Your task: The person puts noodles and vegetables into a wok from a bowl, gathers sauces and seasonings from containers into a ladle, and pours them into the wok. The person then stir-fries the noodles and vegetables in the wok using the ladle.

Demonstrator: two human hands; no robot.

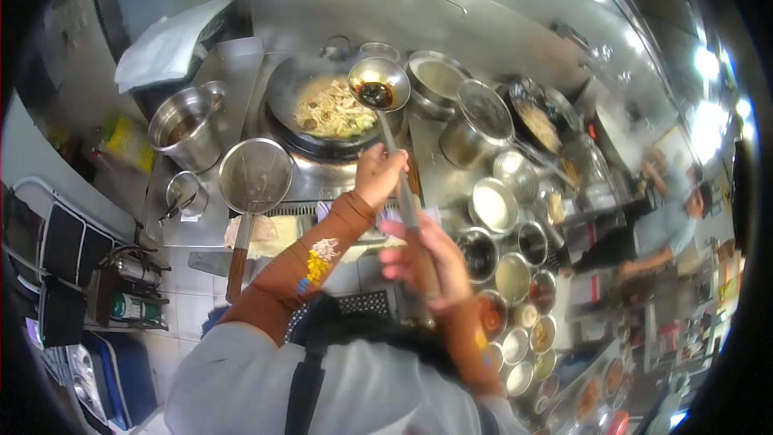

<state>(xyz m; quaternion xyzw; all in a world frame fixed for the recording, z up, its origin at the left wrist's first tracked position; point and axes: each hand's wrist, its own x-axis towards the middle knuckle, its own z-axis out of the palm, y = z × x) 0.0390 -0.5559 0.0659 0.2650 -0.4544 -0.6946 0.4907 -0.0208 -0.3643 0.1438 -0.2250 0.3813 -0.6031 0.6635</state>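
Note:
A long-handled ladle (390, 130) holds dark brown sauce in its bowl, beside and partly over the right rim of a wok (279, 80). My left hand (381, 176) is closed around the ladle's metal shaft. Lower down, my right hand (441, 264) is around the wooden handle, its fingers slightly blurred. Noodles (332, 110) with pieces of meat and greens lie in the wok, with steam rising above them. To the left, a round mesh strainer (256, 175) rests with its wooden handle pointing toward me.
A tall steel pot (187, 129) and a small steel cup (187, 194) stand at left. Right of the wok are more pots (465, 143), another wok with food (537, 122), and several seasoning bowls (513, 275). Another person (664, 234) stands at far right.

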